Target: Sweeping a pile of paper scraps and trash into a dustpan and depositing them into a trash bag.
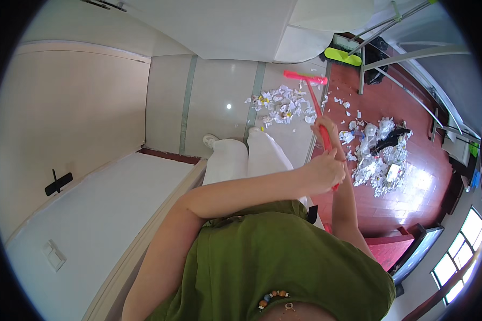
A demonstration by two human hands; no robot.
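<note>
Both my hands grip a long pink-red broom (315, 99), one above the other on its handle. My left hand (322, 172) closes round the upper end, its forearm crossing in front of me. Farther down the stick, my right hand (328, 132) wraps round it. The broom's pink head (305, 77) is above the tiled floor, beyond a spread of torn white paper scraps (284, 104) with a few yellow bits. Whether its bristles touch the floor I cannot tell. To the right, on the red floor, lies a bigger heap of shredded paper and clear plastic (377, 160) with a black plastic piece (393, 139).
A lime-green brush head (343, 56) stands by a black bag (377, 59) at the far right. Metal frame legs (361, 79) rise beside them. A floor strip (311, 143) divides tiles from red floor. A beige door (85, 107) stands left, a red panel (388, 249) right.
</note>
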